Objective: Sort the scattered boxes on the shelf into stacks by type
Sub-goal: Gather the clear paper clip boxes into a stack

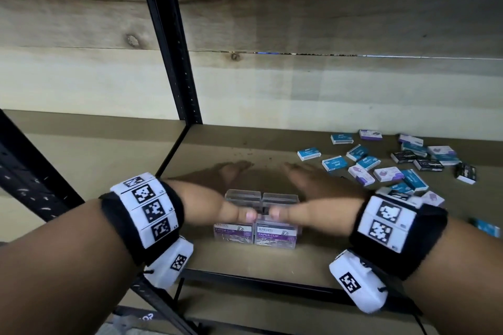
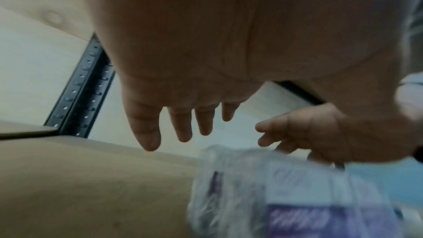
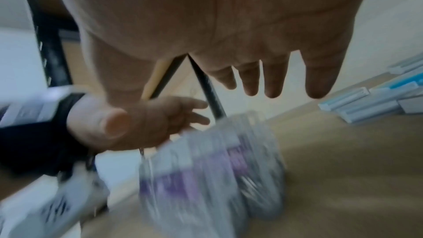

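Several clear plastic paper-clip boxes (image 1: 275,235) with purple labels stand packed together as one block near the shelf's front edge; they are blurred in the left wrist view (image 2: 286,196) and the right wrist view (image 3: 206,178). My left hand (image 1: 234,187) and right hand (image 1: 302,185) reach over the block's two sides with fingers straight and pointing to the back. Both thumbs meet on top of the front boxes. Neither hand is curled round anything. The left fingers (image 2: 183,126) and the right fingers (image 3: 272,80) show straight and spread above the shelf board.
Small blue boxes (image 1: 334,164), white-and-purple boxes (image 1: 388,173) and black boxes (image 1: 428,164) lie scattered flat on the brown shelf board (image 1: 206,149) to the right. A black upright post (image 1: 174,62) stands at the back left. A wooden wall closes the back.
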